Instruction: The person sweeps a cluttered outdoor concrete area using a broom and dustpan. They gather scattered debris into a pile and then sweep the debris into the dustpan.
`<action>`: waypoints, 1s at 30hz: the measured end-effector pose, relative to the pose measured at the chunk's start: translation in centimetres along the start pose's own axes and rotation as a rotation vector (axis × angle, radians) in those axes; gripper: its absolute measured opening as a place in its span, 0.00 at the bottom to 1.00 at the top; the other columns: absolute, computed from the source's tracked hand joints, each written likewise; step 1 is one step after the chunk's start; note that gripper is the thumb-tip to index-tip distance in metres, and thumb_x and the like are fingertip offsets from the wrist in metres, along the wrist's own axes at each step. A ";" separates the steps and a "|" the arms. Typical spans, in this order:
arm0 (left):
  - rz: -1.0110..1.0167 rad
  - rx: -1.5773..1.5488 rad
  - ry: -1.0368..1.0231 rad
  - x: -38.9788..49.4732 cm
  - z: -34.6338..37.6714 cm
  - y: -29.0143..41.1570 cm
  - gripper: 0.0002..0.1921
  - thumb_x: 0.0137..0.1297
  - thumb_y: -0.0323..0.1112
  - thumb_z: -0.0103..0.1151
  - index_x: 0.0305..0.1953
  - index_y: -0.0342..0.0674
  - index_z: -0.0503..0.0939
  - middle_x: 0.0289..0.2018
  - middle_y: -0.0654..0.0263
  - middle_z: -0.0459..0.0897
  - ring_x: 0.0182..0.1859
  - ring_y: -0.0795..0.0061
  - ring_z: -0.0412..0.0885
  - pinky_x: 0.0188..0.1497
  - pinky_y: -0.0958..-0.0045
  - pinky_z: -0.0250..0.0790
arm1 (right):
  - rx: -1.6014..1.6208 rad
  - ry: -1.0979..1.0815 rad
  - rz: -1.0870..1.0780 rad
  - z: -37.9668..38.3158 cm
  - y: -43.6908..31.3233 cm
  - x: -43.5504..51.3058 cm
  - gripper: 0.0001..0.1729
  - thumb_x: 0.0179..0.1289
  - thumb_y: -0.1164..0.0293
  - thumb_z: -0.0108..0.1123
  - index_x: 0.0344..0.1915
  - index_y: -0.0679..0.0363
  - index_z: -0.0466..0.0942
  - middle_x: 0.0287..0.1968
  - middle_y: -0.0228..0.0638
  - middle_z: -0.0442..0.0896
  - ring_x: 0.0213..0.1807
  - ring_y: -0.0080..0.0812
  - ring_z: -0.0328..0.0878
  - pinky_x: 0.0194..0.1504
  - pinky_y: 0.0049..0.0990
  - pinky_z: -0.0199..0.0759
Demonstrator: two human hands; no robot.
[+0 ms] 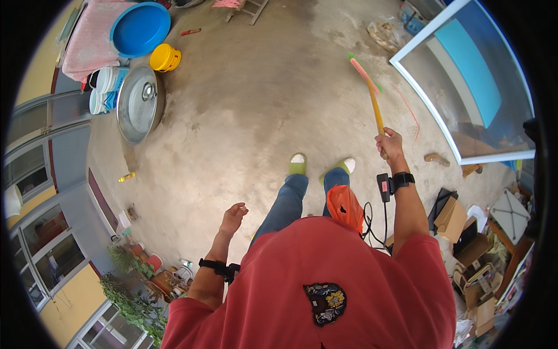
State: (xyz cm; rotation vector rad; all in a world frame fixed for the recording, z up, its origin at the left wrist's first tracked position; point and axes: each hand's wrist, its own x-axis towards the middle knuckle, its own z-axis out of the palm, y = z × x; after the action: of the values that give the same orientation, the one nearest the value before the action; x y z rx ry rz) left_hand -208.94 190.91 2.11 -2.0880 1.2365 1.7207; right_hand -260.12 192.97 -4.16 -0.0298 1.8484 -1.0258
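My right hand (389,145) is closed around the lower end of a yellow-brown stick handle (375,107). The handle runs up to a narrow pink and green head (365,73), which looks like a swatter or brush seen edge-on; I cannot tell which. Off to my left side, my left hand (234,217) hangs with its fingers loosely bent and nothing visible in it. At my waist is an orange-red plastic bag (344,205), beside a black cable (369,223). Below are my feet in green slippers (298,167) on the concrete floor (244,113).
A framed glass panel (418,89) leans at the right, above cardboard boxes (451,220) and clutter. On the left stand a large metal basin (124,107), a blue tub (140,29), a yellow bucket (163,59) and potted plants (152,261). A small yellow object (127,177) lies nearer.
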 end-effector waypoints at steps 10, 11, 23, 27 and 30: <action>-0.157 -0.228 0.147 -2.7 -1.0 -9.2 0.18 0.59 0.36 0.47 0.49 0.34 0.70 0.37 0.61 0.79 0.41 0.76 0.75 0.41 0.78 0.65 | -0.362 -0.136 0.012 16.0 -2.6 9.2 0.33 0.47 0.81 0.47 0.58 0.58 0.61 0.17 0.36 0.72 0.12 0.27 0.68 0.10 0.27 0.59; -0.174 -0.238 0.157 -3.0 -1.0 -10.2 0.18 0.59 0.36 0.47 0.49 0.34 0.70 0.37 0.61 0.79 0.41 0.76 0.75 0.40 0.78 0.65 | -0.381 -0.160 0.045 18.0 -1.6 9.3 0.27 0.48 0.81 0.47 0.53 0.60 0.65 0.17 0.37 0.72 0.12 0.29 0.68 0.10 0.29 0.59; -0.199 -0.369 0.083 -1.3 -1.4 -13.0 0.18 0.62 0.38 0.45 0.51 0.37 0.68 0.39 0.63 0.78 0.45 0.75 0.75 0.45 0.74 0.64 | -0.472 -0.626 0.124 15.8 -2.4 -6.0 0.33 0.43 0.80 0.57 0.55 0.68 0.64 0.15 0.30 0.71 0.09 0.18 0.63 0.08 0.19 0.52; -0.167 -0.334 0.098 -1.0 -1.3 -13.3 0.17 0.63 0.37 0.45 0.51 0.37 0.68 0.39 0.64 0.78 0.45 0.75 0.75 0.45 0.75 0.63 | -0.571 -0.485 -0.114 18.2 -4.9 -0.4 0.31 0.46 0.81 0.54 0.55 0.67 0.64 0.14 0.29 0.69 0.08 0.19 0.62 0.09 0.19 0.57; -0.163 -0.446 0.190 -1.7 -0.8 -13.9 0.16 0.60 0.35 0.48 0.47 0.33 0.71 0.35 0.61 0.80 0.39 0.76 0.76 0.39 0.79 0.66 | -0.666 -0.355 -0.236 23.2 -6.1 6.0 0.28 0.45 0.80 0.51 0.52 0.67 0.66 0.14 0.30 0.70 0.09 0.21 0.64 0.11 0.22 0.57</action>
State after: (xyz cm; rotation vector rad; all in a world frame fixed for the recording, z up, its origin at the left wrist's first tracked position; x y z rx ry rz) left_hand -198.96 200.18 -1.20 -2.5675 0.7384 1.8922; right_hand -248.04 171.82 -8.33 -0.7899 1.7964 -0.4710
